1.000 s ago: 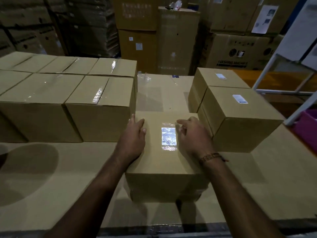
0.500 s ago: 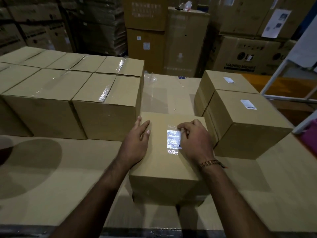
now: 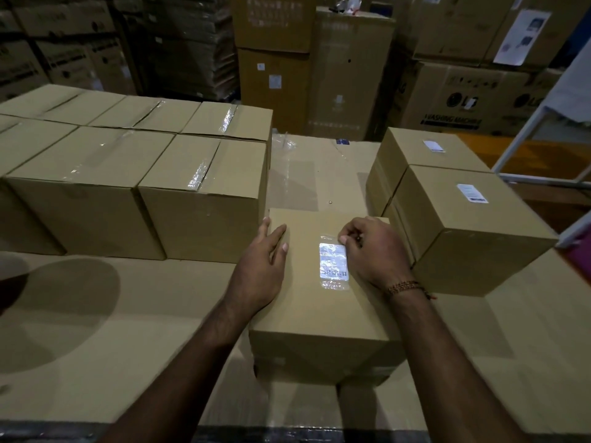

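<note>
Stacked cartons fill the dim warehouse behind a wide cardboard-covered surface [image 3: 112, 340]. The box [image 3: 319, 314] sits at its near middle, between a taped row of cartons [image 3: 198, 199] on the left and two labelled cartons [image 3: 463, 225] on the right. The left hand [image 3: 260, 266] lies flat, fingers straight, on the box top's left part. The right hand [image 3: 374, 254], fingers curled, pinches the far right corner of the label [image 3: 332, 262], which lies between both hands. I'd say the label wants smoothing from its middle outwards, box held firm, so no corner lifts.
</note>
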`<state>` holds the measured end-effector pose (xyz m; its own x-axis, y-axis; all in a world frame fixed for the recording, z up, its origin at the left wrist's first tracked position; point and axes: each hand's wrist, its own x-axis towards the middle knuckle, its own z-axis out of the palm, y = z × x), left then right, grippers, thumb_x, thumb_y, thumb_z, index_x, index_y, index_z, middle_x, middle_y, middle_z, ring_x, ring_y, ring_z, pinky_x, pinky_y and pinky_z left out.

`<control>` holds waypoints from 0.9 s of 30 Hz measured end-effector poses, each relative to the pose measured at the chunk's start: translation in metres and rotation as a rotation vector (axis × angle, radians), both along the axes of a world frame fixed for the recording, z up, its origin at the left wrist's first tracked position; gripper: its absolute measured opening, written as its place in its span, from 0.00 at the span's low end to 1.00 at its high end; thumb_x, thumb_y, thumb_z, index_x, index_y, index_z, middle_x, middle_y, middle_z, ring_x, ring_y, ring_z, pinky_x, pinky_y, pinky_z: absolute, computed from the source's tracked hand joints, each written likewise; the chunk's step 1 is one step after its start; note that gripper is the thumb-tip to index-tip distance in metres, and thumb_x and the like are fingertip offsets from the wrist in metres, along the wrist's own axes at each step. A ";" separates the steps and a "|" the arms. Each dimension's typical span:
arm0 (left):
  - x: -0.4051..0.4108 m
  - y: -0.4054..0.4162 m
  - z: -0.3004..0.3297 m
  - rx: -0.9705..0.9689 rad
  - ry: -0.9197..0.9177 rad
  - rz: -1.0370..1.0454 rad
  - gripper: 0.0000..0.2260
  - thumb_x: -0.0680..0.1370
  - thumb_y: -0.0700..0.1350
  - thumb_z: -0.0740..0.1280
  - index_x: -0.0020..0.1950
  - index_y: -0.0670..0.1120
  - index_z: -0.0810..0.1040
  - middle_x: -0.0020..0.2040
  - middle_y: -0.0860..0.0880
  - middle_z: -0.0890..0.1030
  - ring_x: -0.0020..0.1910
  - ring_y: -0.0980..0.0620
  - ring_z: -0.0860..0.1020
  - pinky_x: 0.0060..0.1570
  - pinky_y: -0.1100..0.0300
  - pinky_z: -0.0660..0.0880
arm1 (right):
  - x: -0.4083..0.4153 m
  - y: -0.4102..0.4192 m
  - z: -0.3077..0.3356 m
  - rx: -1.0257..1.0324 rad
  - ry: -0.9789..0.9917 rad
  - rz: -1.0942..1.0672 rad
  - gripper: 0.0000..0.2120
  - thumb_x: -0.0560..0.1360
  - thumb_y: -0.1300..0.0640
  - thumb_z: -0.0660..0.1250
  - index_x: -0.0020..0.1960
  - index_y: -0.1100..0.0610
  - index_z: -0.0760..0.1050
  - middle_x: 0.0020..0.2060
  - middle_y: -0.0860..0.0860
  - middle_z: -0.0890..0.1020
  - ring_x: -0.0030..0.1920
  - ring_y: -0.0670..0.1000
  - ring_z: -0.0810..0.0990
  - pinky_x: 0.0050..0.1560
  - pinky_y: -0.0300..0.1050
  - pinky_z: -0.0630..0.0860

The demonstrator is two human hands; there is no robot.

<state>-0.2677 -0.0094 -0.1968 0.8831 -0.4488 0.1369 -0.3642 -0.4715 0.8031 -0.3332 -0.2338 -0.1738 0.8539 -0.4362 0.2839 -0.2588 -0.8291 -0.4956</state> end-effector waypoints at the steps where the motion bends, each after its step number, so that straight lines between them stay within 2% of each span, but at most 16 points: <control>1: 0.000 0.000 0.000 -0.004 0.001 0.000 0.21 0.87 0.49 0.61 0.81 0.53 0.68 0.85 0.57 0.53 0.80 0.55 0.63 0.73 0.62 0.61 | 0.000 0.001 -0.001 -0.008 -0.002 -0.010 0.05 0.77 0.55 0.69 0.43 0.47 0.80 0.42 0.43 0.78 0.42 0.44 0.78 0.43 0.44 0.73; 8: -0.002 0.001 0.001 -0.005 0.007 0.006 0.21 0.87 0.49 0.61 0.81 0.53 0.68 0.85 0.58 0.54 0.80 0.55 0.63 0.73 0.63 0.61 | -0.005 0.007 -0.005 -0.067 0.002 -0.045 0.06 0.80 0.55 0.65 0.45 0.46 0.76 0.42 0.42 0.75 0.40 0.47 0.75 0.37 0.45 0.64; 15: -0.002 0.000 0.002 0.008 -0.004 0.008 0.21 0.87 0.49 0.61 0.81 0.53 0.68 0.85 0.57 0.54 0.80 0.55 0.62 0.72 0.64 0.59 | -0.009 0.007 -0.004 0.056 -0.084 -0.049 0.05 0.78 0.55 0.67 0.44 0.47 0.76 0.44 0.41 0.81 0.43 0.41 0.77 0.39 0.42 0.67; 19: -0.002 0.000 0.002 0.011 0.002 0.009 0.21 0.87 0.49 0.61 0.81 0.53 0.68 0.85 0.57 0.54 0.80 0.54 0.63 0.73 0.63 0.60 | -0.012 0.008 -0.002 0.097 -0.111 -0.031 0.03 0.77 0.54 0.69 0.45 0.48 0.77 0.42 0.39 0.83 0.37 0.40 0.77 0.35 0.39 0.64; 21: -0.003 0.001 0.002 0.006 0.001 0.009 0.22 0.87 0.49 0.61 0.81 0.52 0.68 0.85 0.57 0.54 0.80 0.54 0.63 0.73 0.62 0.61 | -0.013 0.009 -0.002 0.116 -0.122 -0.014 0.03 0.77 0.54 0.71 0.46 0.47 0.78 0.43 0.38 0.83 0.41 0.39 0.79 0.36 0.38 0.67; 23: -0.003 0.001 0.002 0.005 -0.002 0.010 0.21 0.87 0.49 0.61 0.81 0.52 0.68 0.85 0.56 0.54 0.80 0.54 0.63 0.74 0.61 0.61 | -0.014 0.009 -0.001 0.142 -0.124 -0.006 0.04 0.76 0.54 0.72 0.48 0.45 0.79 0.44 0.38 0.84 0.41 0.38 0.80 0.37 0.37 0.68; 25: -0.003 0.001 0.002 0.004 -0.002 0.009 0.21 0.87 0.49 0.61 0.81 0.52 0.68 0.85 0.56 0.54 0.80 0.53 0.63 0.75 0.60 0.61 | -0.015 0.010 0.000 0.157 -0.110 -0.013 0.07 0.77 0.54 0.72 0.52 0.44 0.80 0.44 0.39 0.84 0.35 0.37 0.78 0.34 0.35 0.65; 27: -0.002 0.001 0.002 0.000 0.001 0.007 0.21 0.87 0.48 0.61 0.81 0.52 0.68 0.85 0.56 0.54 0.80 0.53 0.63 0.74 0.60 0.61 | -0.015 0.010 0.000 0.162 -0.098 -0.021 0.10 0.77 0.54 0.73 0.57 0.44 0.82 0.45 0.39 0.84 0.34 0.36 0.77 0.35 0.34 0.66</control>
